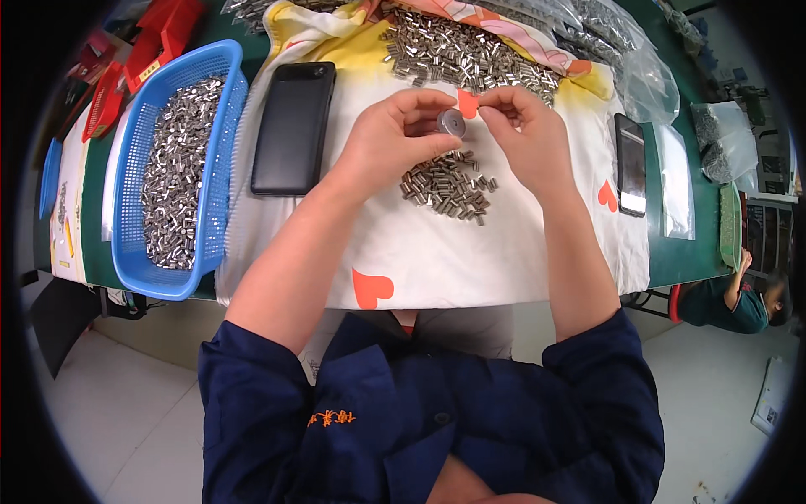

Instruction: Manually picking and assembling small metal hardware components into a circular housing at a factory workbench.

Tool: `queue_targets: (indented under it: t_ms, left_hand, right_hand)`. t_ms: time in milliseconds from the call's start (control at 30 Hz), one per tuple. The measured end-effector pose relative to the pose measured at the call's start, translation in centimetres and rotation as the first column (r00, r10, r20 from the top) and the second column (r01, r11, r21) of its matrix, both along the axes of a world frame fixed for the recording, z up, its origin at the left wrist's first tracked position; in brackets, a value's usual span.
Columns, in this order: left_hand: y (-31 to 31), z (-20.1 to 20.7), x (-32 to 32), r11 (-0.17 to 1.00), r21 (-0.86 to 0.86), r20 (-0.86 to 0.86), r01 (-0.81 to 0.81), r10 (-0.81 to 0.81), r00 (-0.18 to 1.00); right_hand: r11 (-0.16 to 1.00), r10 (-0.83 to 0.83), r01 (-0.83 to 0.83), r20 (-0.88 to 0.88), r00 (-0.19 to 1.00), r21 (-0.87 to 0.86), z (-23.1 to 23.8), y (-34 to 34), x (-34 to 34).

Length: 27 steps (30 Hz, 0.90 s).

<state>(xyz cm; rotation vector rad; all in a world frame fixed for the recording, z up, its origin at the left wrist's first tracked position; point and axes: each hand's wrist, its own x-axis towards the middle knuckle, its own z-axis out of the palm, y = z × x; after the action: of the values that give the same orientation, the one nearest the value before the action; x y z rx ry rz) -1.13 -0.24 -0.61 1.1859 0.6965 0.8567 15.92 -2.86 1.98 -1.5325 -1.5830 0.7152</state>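
Observation:
Between the thumb and fingers of my left hand (388, 134) is a round grey metal disc (451, 123) with a small hole at its centre. My right hand (531, 134) is closed in a pinch just right of the disc, apart from it; whatever its fingertips hold is too small to make out. Below both hands, a loose pile of short metal cylinders (449, 189) lies on the white cloth (470, 260) with red hearts. A larger heap of similar cylinders (470, 50) spreads across the cloth beyond my hands.
To the left stand a blue plastic basket (126, 210) full of metal cylinders and a black wallet-like case (292, 126). A phone (630, 164) lies to the right, near clear plastic bags (655, 76). Red bins (155, 42) are at the far left. Another person (730, 298) sits at far right.

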Motion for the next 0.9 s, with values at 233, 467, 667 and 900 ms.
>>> queue_targets:
  t_ms: [233, 467, 667, 900]
  left_hand:
    - [0.0, 0.1, 0.4, 1.0, -0.003, -0.049, 0.007, -0.007, 0.999]
    - [-0.2, -0.3, 0.4, 0.999, 0.033, -0.125, 0.01, -0.006, 0.992]
    - [-0.5, 0.2, 0.5, 0.998, 0.056, -0.146, 0.001, 0.007, 0.989]
    - [-0.6, 0.5, 0.3, 0.996, 0.003, -0.06, 0.089, -0.088, 0.994]
  right_hand:
    - [0.976, 0.2, -0.211, -0.174, 0.964, -0.048, 0.5, -0.8, 0.6]
    - [0.983, 0.158, -0.167, 0.108, 0.981, 0.077, 1.0, -1.5, -0.2]
    - [0.98, 0.184, -0.188, 0.059, 0.981, 0.07, 0.7, -1.2, 0.1]
    - [0.931, 0.232, -0.277, -0.202, 0.952, -0.239, -0.1, 0.3, 2.4]
